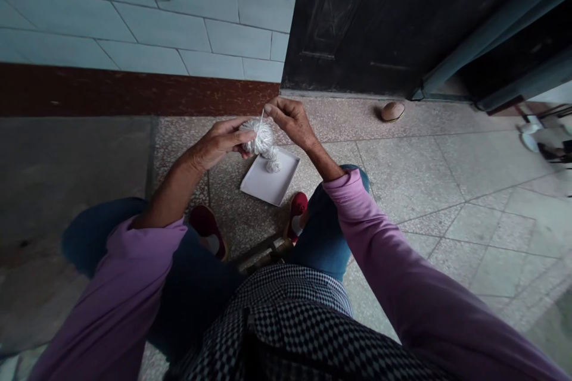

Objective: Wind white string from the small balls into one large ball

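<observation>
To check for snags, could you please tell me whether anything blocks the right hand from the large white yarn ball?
Nothing visible does; only a white strand spans the gap between the right hand and the yarn ball.

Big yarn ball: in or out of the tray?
Out: the left hand holds the big yarn ball past the edge of the tray; a smaller ball lies inside.

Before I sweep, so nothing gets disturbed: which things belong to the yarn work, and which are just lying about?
Belong:
large yarn ball, in left hand
yarn strand, in right hand
small yarn bundles, apparently in white tray

Probably lying about:
round brownish object
pale item at right edge, unclear
</observation>
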Motion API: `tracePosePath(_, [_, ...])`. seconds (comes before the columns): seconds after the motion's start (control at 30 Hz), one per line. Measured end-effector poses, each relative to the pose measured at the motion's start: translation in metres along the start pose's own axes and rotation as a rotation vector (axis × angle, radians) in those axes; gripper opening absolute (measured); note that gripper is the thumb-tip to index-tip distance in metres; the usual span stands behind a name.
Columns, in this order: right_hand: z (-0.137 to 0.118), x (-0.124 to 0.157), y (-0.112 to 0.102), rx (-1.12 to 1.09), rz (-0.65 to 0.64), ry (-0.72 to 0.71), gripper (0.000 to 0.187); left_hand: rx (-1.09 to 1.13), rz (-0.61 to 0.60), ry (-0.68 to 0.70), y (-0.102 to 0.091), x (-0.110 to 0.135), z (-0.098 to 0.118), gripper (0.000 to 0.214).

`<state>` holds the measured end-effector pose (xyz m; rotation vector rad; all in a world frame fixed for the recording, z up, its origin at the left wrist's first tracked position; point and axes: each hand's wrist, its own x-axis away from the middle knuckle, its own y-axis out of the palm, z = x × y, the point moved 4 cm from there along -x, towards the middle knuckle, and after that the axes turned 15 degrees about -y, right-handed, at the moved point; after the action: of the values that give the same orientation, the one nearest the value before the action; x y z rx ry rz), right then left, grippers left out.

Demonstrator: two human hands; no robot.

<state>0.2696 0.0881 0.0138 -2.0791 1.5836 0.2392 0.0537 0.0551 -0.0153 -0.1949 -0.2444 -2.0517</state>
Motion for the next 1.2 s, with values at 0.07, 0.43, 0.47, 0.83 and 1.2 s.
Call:
tracePosePath(0.07, [0.003,0.001,0.007,-0.009,-0.018,0.022,0.067,-0.002,-0.008,-0.041,0.001,0.004,0.001,0.061])
tracePosePath(0.43, [0.028,0.000,0.023,-0.052,-0.016,-0.008,0.075,0.104,0.146,-0.004,-0.003,-0.009,-0.016,0.066])
tracePosePath(0.47, [0.030,-0.001,0.024,-0.065,-0.004,0.001,0.075,0.140,0.160,0.021,-0.006,-0.011,-0.015,0.067])
tracePosePath(0.83, [0.010,0.016,0.060,-0.028,-0.307,0.080,0.052,0.188,0.377,0.112,-0.057,-0.027,-0.018,0.091])
tracePosePath(1.2, [-0.010,0.005,0.011,0.039,-0.096,-0.082,0.067,-0.021,0.296,-0.002,-0.019,-0.018,-0.023,0.063])
